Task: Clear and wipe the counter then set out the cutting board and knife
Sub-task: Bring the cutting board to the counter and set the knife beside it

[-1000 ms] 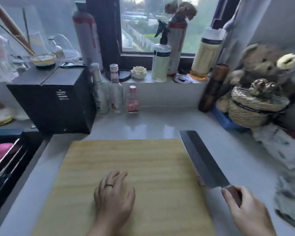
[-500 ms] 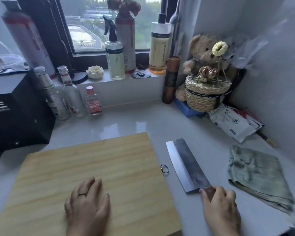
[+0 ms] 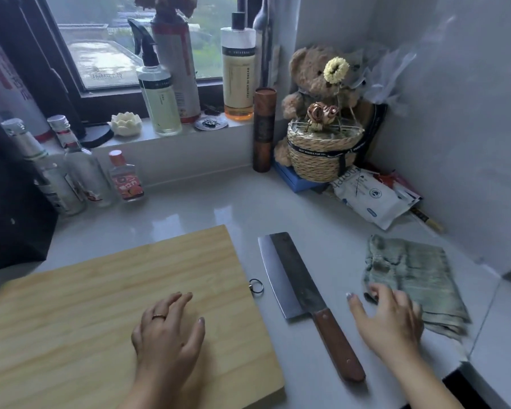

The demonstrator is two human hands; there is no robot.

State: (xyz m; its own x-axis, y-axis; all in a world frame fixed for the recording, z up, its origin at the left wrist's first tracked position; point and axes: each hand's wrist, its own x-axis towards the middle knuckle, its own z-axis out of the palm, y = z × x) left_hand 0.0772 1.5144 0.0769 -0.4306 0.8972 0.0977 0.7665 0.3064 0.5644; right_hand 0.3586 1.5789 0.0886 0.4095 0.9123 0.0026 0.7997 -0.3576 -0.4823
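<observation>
On the pale counter [image 3: 213, 211], cutting board [image 3: 106, 305] beside knife [image 3: 304, 299].

I see a dark-framed window [image 3: 136, 54] at the back, grey daylight coming through it over rooftops and greenery outside. Below it a pale sill [image 3: 165, 134] runs to the corner, where plain light-grey walls [image 3: 455, 113] meet. The glossy white desk [image 3: 219, 208] mirrors the window's glow. A seam [image 3: 484, 314] crosses the surface at the right, and a dark gap opens near the lower right edge.
</observation>
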